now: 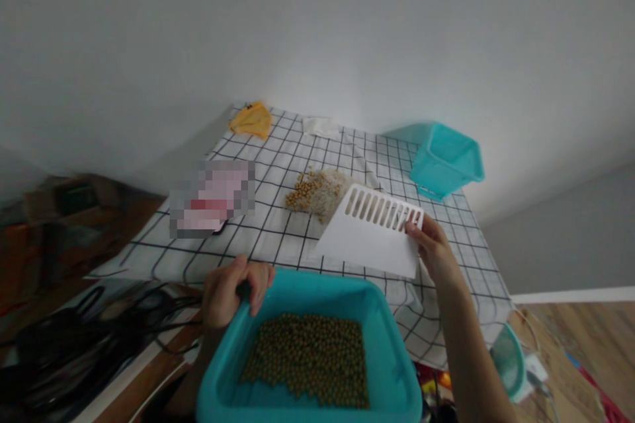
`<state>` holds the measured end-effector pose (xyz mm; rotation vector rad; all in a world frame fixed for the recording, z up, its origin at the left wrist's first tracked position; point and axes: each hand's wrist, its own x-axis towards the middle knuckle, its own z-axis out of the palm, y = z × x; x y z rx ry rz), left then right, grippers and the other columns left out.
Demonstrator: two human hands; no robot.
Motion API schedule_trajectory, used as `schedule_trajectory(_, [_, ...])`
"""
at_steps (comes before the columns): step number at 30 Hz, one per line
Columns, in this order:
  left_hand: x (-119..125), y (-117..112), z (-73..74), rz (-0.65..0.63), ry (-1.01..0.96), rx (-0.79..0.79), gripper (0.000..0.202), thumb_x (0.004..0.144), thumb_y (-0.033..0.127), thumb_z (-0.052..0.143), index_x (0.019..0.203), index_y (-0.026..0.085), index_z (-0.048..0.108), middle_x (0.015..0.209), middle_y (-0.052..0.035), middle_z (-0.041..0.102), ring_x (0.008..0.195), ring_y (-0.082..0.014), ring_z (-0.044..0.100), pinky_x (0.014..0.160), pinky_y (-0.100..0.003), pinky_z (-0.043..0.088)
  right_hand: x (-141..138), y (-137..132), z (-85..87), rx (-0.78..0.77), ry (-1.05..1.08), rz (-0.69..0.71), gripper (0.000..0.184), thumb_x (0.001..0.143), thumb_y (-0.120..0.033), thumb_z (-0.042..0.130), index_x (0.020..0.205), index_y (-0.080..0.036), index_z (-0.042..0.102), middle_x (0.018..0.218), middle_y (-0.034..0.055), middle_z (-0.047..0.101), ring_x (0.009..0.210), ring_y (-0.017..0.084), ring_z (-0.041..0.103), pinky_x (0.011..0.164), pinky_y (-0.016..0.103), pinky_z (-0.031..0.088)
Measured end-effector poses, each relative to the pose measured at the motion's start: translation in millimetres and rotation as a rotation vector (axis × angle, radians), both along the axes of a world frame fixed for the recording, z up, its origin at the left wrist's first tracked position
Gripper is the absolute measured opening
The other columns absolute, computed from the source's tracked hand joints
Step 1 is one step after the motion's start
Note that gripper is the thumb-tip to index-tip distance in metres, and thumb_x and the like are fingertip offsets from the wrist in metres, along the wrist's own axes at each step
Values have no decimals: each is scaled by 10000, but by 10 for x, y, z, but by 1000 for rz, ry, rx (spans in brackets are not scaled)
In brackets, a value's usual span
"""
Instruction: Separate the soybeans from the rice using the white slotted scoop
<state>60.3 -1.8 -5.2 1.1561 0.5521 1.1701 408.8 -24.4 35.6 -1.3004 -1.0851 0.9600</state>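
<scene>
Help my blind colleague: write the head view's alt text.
The right hand holds a white slotted plastic panel near heaped yellow and white grains on a checked white tablecloth; the left hand grips a turquoise plastic bin of small greenish-brown balls.

We've 1 head cam, facing fwd & down over the bench [270,231] toward the wall [317,26]. We're close, w/ the tub [317,294] nearest.

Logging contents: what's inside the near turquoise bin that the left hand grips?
In the near turquoise bin, a spread of small round greenish-brown pieces, with some bare bottom beside them. Whatever lies beneath them is covered.
</scene>
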Motion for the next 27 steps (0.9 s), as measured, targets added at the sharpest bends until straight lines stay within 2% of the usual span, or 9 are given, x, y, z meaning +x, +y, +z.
schedule_trajectory(4, [-17, 9, -25, -5, -12, -24, 640, 1051, 425, 395, 491, 226, 633, 382, 10, 550, 410, -162, 447, 649, -382, 372, 284, -235, -31, -7, 37, -82, 221, 821, -405, 759, 993, -268, 777, 951, 25, 781, 889, 231, 687, 807, 313, 497])
schedule_trajectory(7, [-63, 38, -77, -56, -10, -8, 640, 1052, 435, 384, 512, 234, 662, 393, 5, 571, 418, -174, 464, 656, -392, 372, 552, -462, -82, -53, 13, -170, 206, 784, -387, 795, 963, -284, 785, 893, 7, 779, 843, 216, 688, 770, 293, 492])
schedule_trajectory(10, [-106, 67, -126, -78, -12, -7, 649, 1062, 421, 352, 531, 240, 679, 406, 4, 588, 425, -179, 476, 666, -397, 371, 782, -676, -127, -100, -21, -189, 189, 781, -398, 796, 923, -273, 783, 904, 19, 781, 831, 222, 690, 771, 303, 493])
schedule_trajectory(15, [-187, 116, -141, -122, -37, -2, 632, 1055, 443, 363, 551, 249, 690, 417, 12, 602, 415, -173, 467, 635, -392, 369, 961, -874, -164, -131, -29, -244, 192, 765, -424, 805, 854, -260, 757, 895, 22, 766, 805, 220, 664, 738, 300, 486])
schedule_trajectory(20, [-402, 196, -129, -132, 26, -39, 644, 1050, 460, 342, 548, 259, 692, 428, 5, 616, 440, -183, 504, 697, -395, 411, 891, -800, -191, -148, -93, -191, 195, 784, -425, 792, 854, -253, 734, 837, 9, 725, 798, 213, 626, 737, 293, 466])
schedule_trajectory(24, [-545, 258, -106, -164, 96, -33, 632, 1034, 485, 369, 541, 258, 693, 431, -11, 630, 443, -197, 532, 724, -415, 433, 733, -604, -206, -107, -148, -149, 222, 801, -453, 768, 791, -241, 702, 790, 15, 688, 778, 222, 596, 733, 313, 455])
schedule_trajectory(27, [-560, 278, -76, -168, 116, -32, 627, 1028, 489, 382, 537, 253, 693, 424, -20, 626, 443, -197, 541, 702, -413, 434, 645, -447, -211, -52, -157, -166, 206, 820, -454, 750, 816, -254, 701, 793, 15, 687, 806, 232, 595, 750, 326, 451])
